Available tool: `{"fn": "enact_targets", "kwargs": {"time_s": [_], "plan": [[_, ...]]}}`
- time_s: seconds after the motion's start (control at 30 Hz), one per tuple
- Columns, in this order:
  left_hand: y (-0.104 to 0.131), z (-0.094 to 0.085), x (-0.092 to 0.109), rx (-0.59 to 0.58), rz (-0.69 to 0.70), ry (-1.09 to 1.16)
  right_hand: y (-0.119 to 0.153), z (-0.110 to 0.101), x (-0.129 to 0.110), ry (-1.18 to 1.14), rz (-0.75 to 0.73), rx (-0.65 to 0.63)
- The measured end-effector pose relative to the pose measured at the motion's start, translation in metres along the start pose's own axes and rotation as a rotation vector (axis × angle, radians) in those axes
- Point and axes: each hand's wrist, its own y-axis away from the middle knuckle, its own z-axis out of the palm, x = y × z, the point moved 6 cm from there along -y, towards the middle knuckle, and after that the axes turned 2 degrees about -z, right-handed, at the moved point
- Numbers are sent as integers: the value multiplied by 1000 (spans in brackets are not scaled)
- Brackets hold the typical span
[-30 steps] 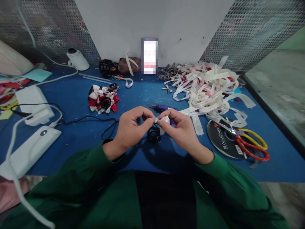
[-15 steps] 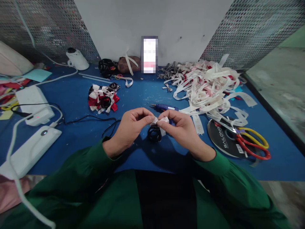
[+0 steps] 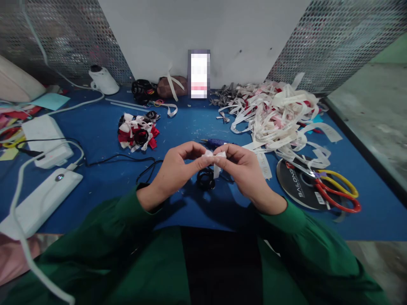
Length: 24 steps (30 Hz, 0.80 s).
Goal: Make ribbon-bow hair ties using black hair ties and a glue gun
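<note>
A small white ribbon bow (image 3: 217,157) is pinched between both hands above the blue table. My left hand (image 3: 182,163) grips its left loop with thumb and fingertips, while my right hand (image 3: 240,165) closes on the right loop. One ribbon tail hangs down between the hands. Just below is a black hair tie (image 3: 205,179); whether it is joined to the bow I cannot tell. Behind my fingers lies a blue pen-like tool with a pointed metal tip (image 3: 216,142), partly covered by my right hand.
A heap of pale ribbons (image 3: 280,114) fills the back right. Scissors (image 3: 337,190) rest on a black spool (image 3: 295,182). Finished-looking bows (image 3: 138,131) lie left of centre. A phone (image 3: 199,74) leans on the back panel; a power bank (image 3: 44,199) and cables lie left.
Both thumbs have come closer together over the middle of the bow. The ribbon tail now hangs more plainly between the hands. The hair tie stays in nearly the same spot.
</note>
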Motion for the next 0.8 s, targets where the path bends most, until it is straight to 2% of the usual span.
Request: {"fn": "enact_targets", "kwargs": {"time_s": [0.13, 0.4, 0.63, 0.8], "plan": [[2, 0, -2, 36, 3, -55, 0, 1, 0, -54, 23, 7], [2, -1, -7, 46, -65, 27, 0, 2, 1, -101, 42, 1], [2, 1, -6, 45, -64, -4, 1, 3, 3, -67, 90, 13], [2, 1, -8, 45, -59, -5, 1, 2, 2, 9, 60, 12]]}}
